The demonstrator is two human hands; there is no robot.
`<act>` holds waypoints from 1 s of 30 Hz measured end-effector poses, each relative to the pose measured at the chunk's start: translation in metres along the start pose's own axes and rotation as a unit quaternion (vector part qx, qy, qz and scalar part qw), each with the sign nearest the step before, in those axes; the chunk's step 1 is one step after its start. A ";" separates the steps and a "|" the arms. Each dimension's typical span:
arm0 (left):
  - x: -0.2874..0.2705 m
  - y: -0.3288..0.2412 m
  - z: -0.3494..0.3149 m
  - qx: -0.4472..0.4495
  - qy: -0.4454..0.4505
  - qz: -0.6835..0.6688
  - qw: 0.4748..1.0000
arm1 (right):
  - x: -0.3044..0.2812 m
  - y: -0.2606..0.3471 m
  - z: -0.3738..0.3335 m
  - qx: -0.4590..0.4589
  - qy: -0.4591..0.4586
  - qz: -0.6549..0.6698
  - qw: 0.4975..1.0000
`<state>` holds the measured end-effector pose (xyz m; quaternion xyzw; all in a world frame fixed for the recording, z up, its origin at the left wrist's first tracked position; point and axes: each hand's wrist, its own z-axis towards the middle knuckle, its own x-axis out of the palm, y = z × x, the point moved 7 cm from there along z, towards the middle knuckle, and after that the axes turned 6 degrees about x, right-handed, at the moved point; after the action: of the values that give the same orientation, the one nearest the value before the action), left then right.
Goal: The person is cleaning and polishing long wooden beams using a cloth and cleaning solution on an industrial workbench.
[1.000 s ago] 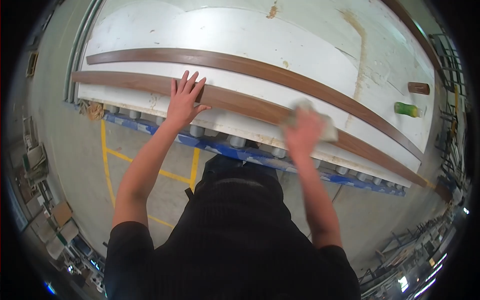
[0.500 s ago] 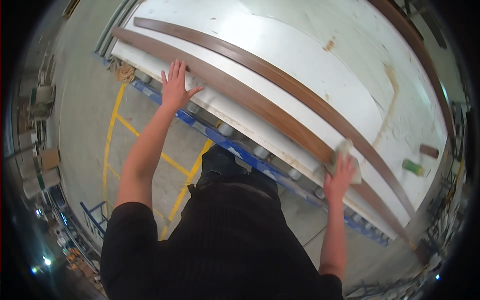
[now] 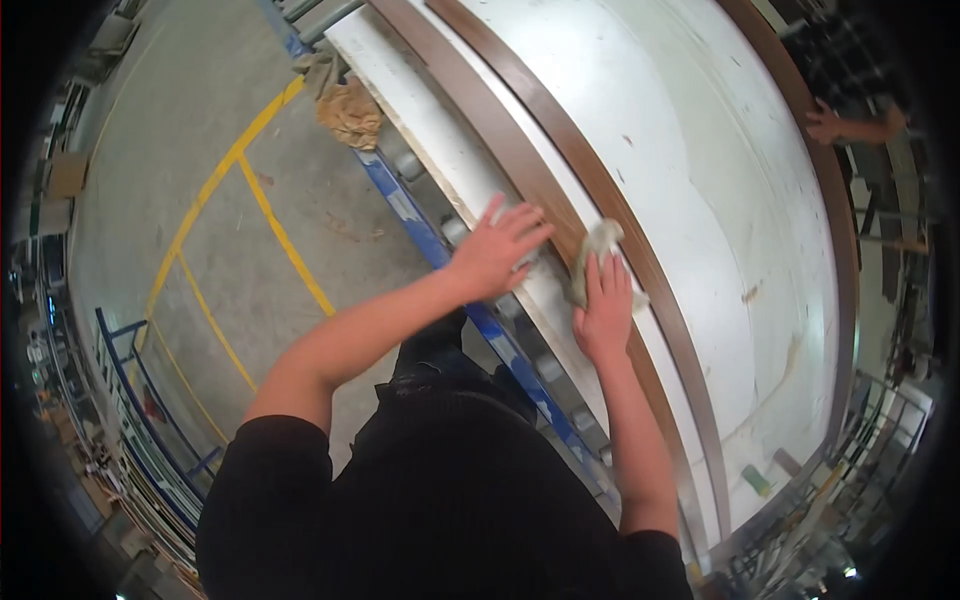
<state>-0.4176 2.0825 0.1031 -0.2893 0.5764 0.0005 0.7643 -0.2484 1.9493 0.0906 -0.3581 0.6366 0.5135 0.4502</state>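
Note:
Two long brown boards lie side by side on a white-topped table. My right hand [image 3: 606, 308] presses a pale, crumpled rag [image 3: 603, 236] onto the nearer board [image 3: 470, 105], fingers flat over the cloth. Just left of it, my left hand [image 3: 498, 250] has its fingers spread at that board's near edge and holds nothing. Whether its fingertips touch the wood I cannot tell. Beyond the rag runs the farther board [image 3: 535, 100], with a narrow white strip of table between the two.
Across the white tabletop [image 3: 700, 150], another person's hand [image 3: 826, 123] rests by a long brown piece [image 3: 790, 90]. A green roll [image 3: 755, 480] lies near the right end. Brown crumpled material [image 3: 350, 113] hangs by the blue rail [image 3: 405, 205]. A blue rack [image 3: 150, 400] stands left.
The view has turned. My right hand has slid the rag leftward along the nearer board, and my hands are now close together. Another person has come into view at the far side.

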 end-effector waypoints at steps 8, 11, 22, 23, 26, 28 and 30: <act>-0.017 -0.025 -0.036 0.113 -0.046 -0.277 0.953 | 0.008 0.057 0.097 -0.046 0.058 0.009 0.997; 0.011 -0.077 -0.030 0.236 0.018 -0.313 0.920 | -0.001 0.023 0.058 -0.036 0.100 0.005 0.994; 0.089 -0.119 -0.007 0.244 -0.058 -0.101 0.963 | 0.043 0.151 0.242 -0.119 0.102 -0.054 0.986; 0.089 -0.120 -0.007 0.242 -0.062 -0.120 0.961 | 0.045 0.179 0.275 -0.142 0.086 -0.067 0.984; 0.090 -0.116 0.006 0.250 -0.050 -0.186 0.949 | 0.050 0.231 0.366 -0.157 0.035 -0.079 0.984; 0.092 -0.114 0.005 0.250 -0.026 -0.234 0.939 | 0.052 0.238 0.379 -0.163 0.017 -0.071 0.984; 0.090 -0.107 0.009 0.217 -0.042 -0.303 0.927 | 0.050 0.236 0.376 -0.179 0.029 -0.054 0.982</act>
<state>-0.3436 1.9680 0.0726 -0.2773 0.4149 -0.3442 0.7953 -0.4052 2.3675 0.0969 -0.4817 0.5267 0.5835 0.3874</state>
